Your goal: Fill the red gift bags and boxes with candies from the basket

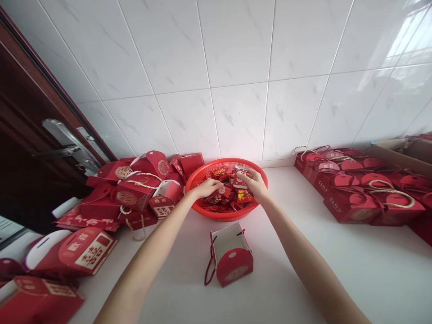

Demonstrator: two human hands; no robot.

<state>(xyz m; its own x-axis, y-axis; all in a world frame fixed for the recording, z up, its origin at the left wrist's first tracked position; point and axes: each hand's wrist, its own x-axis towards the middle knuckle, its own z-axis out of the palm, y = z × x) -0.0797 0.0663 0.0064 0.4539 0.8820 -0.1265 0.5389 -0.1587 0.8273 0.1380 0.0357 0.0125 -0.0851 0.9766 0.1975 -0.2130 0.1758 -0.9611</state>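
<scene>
Noted: the red packet [241, 174] is light and soft-wrapped, slippery-looking, best taken by its edge. The right hand [253, 185] pinches it so, fingers nearly closed, over the red plastic basket [227, 162] of packets. The left hand [209, 188], fingers curled, appears to pinch a second packet [222, 189]. An open gift box [230, 256] stands nearer; more boxes [351, 207] lie to both sides.

That red plastic basket [227, 162] has a glossy, smooth finish, and the wrappers [229, 198] inside it look like shiny foil. Left of it, the gift boxes [126, 191] are matt red card with rough twisted cord handles [143, 176]. Behind it, the wall tiles [189, 121] are polished ceramic. Far left of it, there's a satin metal door handle [70, 146] on a dark varnished wood door [20, 90].
</scene>
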